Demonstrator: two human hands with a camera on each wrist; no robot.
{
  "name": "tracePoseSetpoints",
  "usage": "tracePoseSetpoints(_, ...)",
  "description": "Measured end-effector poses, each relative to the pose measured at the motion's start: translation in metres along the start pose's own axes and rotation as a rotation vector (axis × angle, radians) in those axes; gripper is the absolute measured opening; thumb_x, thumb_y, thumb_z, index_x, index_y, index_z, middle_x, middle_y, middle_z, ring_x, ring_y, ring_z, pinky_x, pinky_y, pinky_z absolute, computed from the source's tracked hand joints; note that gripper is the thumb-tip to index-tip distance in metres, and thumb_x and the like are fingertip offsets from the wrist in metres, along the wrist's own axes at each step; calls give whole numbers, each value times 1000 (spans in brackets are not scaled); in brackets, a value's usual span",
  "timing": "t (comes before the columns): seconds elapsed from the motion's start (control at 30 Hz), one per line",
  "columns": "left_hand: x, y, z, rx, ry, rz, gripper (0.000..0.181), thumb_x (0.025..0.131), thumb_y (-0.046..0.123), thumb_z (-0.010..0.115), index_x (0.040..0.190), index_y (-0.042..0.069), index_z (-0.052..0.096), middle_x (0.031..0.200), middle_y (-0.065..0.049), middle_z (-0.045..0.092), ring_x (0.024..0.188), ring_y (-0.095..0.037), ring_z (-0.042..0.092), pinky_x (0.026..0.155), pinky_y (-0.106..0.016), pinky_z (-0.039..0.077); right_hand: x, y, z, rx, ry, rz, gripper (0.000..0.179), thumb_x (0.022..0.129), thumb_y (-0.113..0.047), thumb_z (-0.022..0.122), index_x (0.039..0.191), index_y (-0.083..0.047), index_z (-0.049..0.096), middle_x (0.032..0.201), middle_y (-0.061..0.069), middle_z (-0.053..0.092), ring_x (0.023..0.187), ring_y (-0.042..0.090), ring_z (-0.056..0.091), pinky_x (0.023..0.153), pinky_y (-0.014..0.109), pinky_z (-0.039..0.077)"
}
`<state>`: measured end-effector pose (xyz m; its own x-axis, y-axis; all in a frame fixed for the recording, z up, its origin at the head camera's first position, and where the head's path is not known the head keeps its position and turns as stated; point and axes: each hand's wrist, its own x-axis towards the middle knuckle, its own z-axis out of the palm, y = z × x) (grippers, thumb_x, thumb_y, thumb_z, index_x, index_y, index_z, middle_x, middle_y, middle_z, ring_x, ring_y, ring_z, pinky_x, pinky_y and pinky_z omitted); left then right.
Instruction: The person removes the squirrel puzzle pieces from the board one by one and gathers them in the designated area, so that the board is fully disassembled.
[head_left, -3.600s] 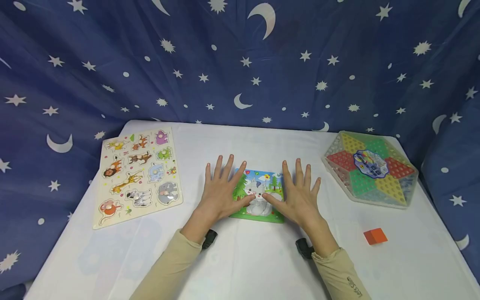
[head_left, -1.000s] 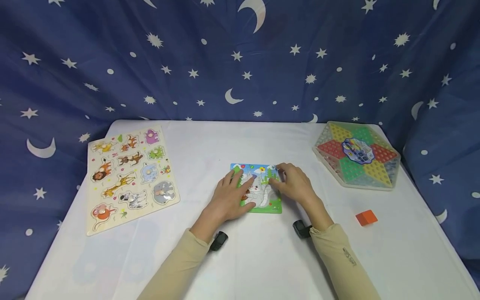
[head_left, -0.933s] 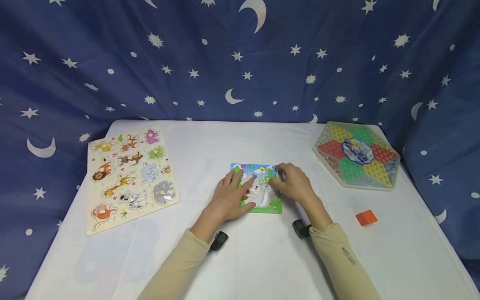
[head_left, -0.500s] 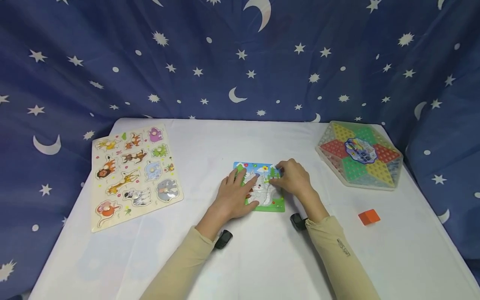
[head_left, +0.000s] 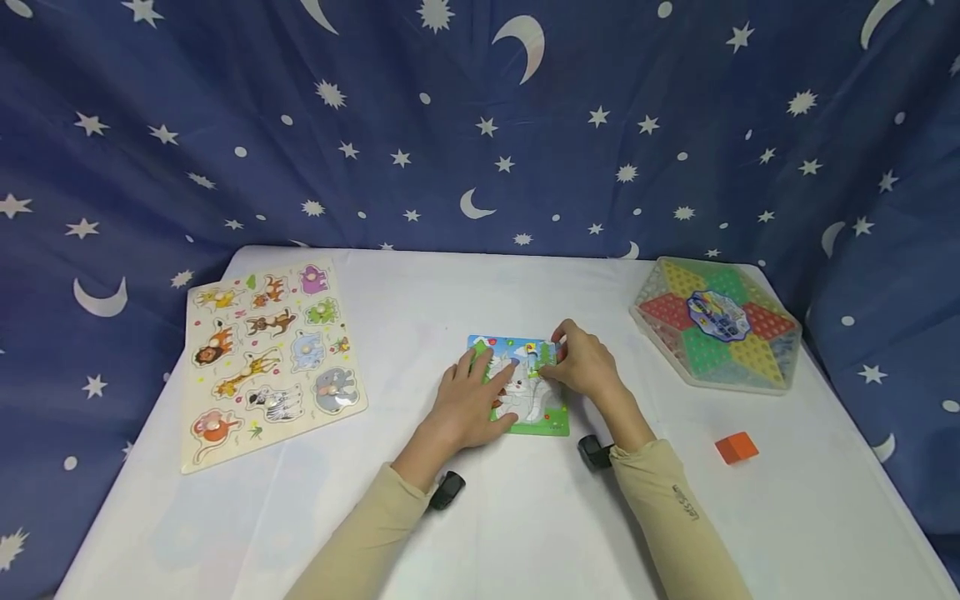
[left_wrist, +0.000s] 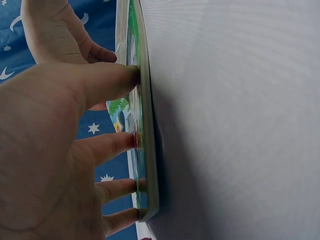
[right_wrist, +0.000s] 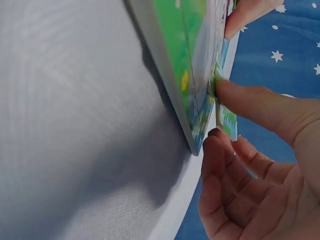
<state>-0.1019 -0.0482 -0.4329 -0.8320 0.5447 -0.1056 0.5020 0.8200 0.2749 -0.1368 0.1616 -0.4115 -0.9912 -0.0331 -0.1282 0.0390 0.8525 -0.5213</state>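
Observation:
A small jigsaw puzzle (head_left: 528,412) with a white cartoon animal on a green and blue scene lies at the table's middle. My left hand (head_left: 468,404) rests on its left side, fingers spread and fingertips touching the surface, as the left wrist view shows. At the upper right corner my right hand (head_left: 588,362) pinches a puzzle piece (right_wrist: 228,121) with green trees between thumb and fingers. That piece stands tilted up from the board in the right wrist view. Its knobbed edge shows beyond the thumb in the left wrist view. Part of the picture is hidden under the left hand.
A wooden animal peg puzzle (head_left: 270,433) lies at the left of the white table (head_left: 420,292). A hexagonal game box (head_left: 716,321) with coloured triangles lies at the back right. An orange block (head_left: 737,447) sits nearer, on the right. A starry blue curtain (head_left: 375,108) hangs behind.
Both hands were spread flat over the puzzle's sides at first. The left then settled on the picture, while the right took hold of the upper right piece and has now tilted it up.

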Motion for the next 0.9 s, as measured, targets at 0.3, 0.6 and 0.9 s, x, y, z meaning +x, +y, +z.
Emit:
tracePoseSetpoints(0.3, 3, 7, 5, -21, -21, 2, 69, 95, 52, 55, 154, 23, 36, 159, -17, 23, 146, -40, 16, 109, -54, 29, 0, 11, -2, 168, 17, -47, 33, 83, 0, 75, 110, 2, 58, 79, 10, 60, 63, 19, 55, 56, 30, 45)
tracePoseSetpoints(0.6, 1, -3, -4, -26, -17, 3, 69, 95, 50, 57, 154, 21, 37, 158, -18, 24, 145, -43, 17, 109, -56, 28, 11, 8, -1, 322, 31, -90, 29, 84, 4, 72, 110, 4, 59, 83, 13, 60, 65, 19, 56, 57, 29, 46)
tracePoseSetpoints(0.9, 0, 1, -2, -8, -10, 5, 68, 95, 51, 56, 154, 22, 36, 158, -18, 24, 145, -42, 18, 109, -56, 29, 20, 19, -5, 402, 19, -51, 30, 86, 3, 69, 114, 5, 60, 87, 17, 62, 64, 20, 58, 55, 27, 45)
